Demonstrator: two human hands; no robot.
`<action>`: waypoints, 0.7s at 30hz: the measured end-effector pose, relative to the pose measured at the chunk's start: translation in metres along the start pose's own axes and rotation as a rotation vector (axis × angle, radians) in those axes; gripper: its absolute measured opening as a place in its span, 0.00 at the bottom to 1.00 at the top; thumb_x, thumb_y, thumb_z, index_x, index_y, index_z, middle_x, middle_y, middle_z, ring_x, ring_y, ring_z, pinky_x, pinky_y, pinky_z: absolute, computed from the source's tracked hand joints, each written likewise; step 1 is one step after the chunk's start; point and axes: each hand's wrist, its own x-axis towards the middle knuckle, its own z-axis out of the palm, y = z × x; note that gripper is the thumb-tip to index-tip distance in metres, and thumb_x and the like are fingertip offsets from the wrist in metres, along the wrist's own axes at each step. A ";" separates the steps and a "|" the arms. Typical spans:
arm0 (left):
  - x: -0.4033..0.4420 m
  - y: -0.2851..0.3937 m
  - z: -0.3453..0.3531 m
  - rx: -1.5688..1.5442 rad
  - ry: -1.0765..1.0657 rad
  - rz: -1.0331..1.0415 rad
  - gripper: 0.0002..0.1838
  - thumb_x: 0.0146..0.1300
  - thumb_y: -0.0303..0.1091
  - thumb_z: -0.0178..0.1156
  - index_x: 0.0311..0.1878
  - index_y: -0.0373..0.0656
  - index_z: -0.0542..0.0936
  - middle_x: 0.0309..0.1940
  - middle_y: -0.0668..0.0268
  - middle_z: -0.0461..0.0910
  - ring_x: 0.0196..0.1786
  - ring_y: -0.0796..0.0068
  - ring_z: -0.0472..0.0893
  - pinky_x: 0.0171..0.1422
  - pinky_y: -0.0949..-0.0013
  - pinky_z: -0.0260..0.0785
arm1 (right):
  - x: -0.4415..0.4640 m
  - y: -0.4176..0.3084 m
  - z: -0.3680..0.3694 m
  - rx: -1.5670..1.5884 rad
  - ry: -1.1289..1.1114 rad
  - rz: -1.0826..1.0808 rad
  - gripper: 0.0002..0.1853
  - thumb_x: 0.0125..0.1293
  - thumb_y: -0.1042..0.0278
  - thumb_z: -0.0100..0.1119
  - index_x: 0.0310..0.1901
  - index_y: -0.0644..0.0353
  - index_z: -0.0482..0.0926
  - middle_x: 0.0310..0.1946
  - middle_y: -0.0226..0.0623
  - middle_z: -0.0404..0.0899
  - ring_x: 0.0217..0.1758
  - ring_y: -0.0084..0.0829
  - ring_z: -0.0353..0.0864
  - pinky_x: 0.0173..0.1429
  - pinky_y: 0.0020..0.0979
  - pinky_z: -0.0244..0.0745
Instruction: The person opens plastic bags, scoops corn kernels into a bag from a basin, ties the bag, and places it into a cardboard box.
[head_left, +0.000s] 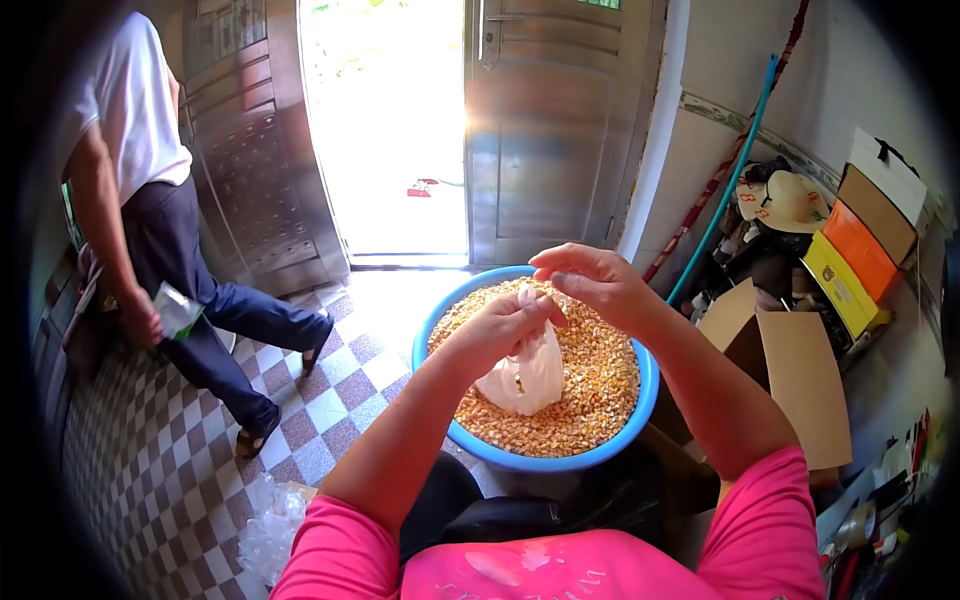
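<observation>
A blue basin (648, 395) full of dried corn kernels (600, 385) stands in front of me. My left hand (515, 325) is closed around the gathered neck of a thin whitish plastic bag (527, 375). The bag's rounded lower part rests on the corn, and a few kernels show at its side. My right hand (600, 287) hovers just above and to the right of the bag's top, over the basin's far side. Its fingers stretch to the left with the thumb below them, and I see nothing held in it.
At left a person (150, 180) walks past, holding a clear-and-green packet (177, 312). Clear plastic bags (272, 525) lie on the checkered floor by my left side. An open cardboard box (800, 380), a straw hat (790, 203) and poles (728, 180) stand at right. A doorway opens ahead.
</observation>
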 end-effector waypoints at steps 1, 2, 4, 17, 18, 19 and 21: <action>0.000 -0.003 -0.003 0.000 0.005 0.000 0.19 0.70 0.48 0.46 0.40 0.42 0.78 0.20 0.78 0.69 0.22 0.89 0.67 0.25 0.82 0.57 | -0.001 0.007 -0.002 0.107 -0.028 0.041 0.12 0.63 0.74 0.53 0.47 0.64 0.78 0.33 0.35 0.80 0.40 0.24 0.78 0.46 0.26 0.74; 0.002 -0.008 -0.007 -0.035 -0.037 0.032 0.20 0.71 0.47 0.45 0.42 0.40 0.77 0.21 0.76 0.70 0.22 0.88 0.69 0.25 0.81 0.59 | -0.003 0.013 -0.003 0.151 -0.116 0.113 0.11 0.64 0.75 0.54 0.48 0.66 0.76 0.32 0.34 0.79 0.37 0.24 0.78 0.44 0.25 0.74; 0.001 -0.011 -0.010 -0.071 -0.073 0.066 0.20 0.71 0.46 0.43 0.43 0.39 0.76 0.22 0.74 0.71 0.22 0.86 0.71 0.26 0.80 0.62 | -0.005 0.019 0.002 0.148 -0.130 0.126 0.10 0.64 0.75 0.54 0.46 0.66 0.76 0.31 0.34 0.79 0.36 0.23 0.77 0.43 0.25 0.73; 0.002 -0.019 -0.017 -0.165 0.069 0.043 0.23 0.70 0.47 0.44 0.52 0.36 0.74 0.29 0.66 0.78 0.25 0.81 0.76 0.29 0.77 0.71 | -0.009 0.001 0.015 0.068 0.138 0.390 0.04 0.62 0.73 0.56 0.35 0.63 0.74 0.28 0.35 0.77 0.26 0.22 0.74 0.33 0.23 0.72; 0.005 -0.022 -0.018 -0.229 0.066 0.039 0.22 0.70 0.47 0.47 0.51 0.36 0.75 0.29 0.66 0.79 0.25 0.83 0.75 0.30 0.78 0.70 | -0.009 -0.005 0.015 0.333 0.153 0.533 0.04 0.61 0.74 0.56 0.35 0.63 0.74 0.28 0.35 0.77 0.25 0.21 0.74 0.31 0.22 0.72; 0.007 -0.024 -0.020 -0.230 0.068 0.041 0.22 0.70 0.47 0.47 0.51 0.36 0.75 0.29 0.66 0.79 0.25 0.83 0.75 0.30 0.78 0.70 | -0.010 -0.008 0.017 0.331 0.150 0.533 0.04 0.61 0.74 0.56 0.35 0.63 0.74 0.28 0.35 0.77 0.25 0.21 0.74 0.31 0.22 0.72; 0.010 -0.028 -0.022 -0.362 0.064 0.037 0.19 0.68 0.44 0.51 0.49 0.36 0.77 0.31 0.67 0.79 0.26 0.84 0.74 0.32 0.78 0.69 | -0.014 -0.012 0.024 0.525 0.147 0.562 0.04 0.61 0.74 0.56 0.36 0.62 0.74 0.29 0.35 0.77 0.25 0.19 0.73 0.29 0.21 0.72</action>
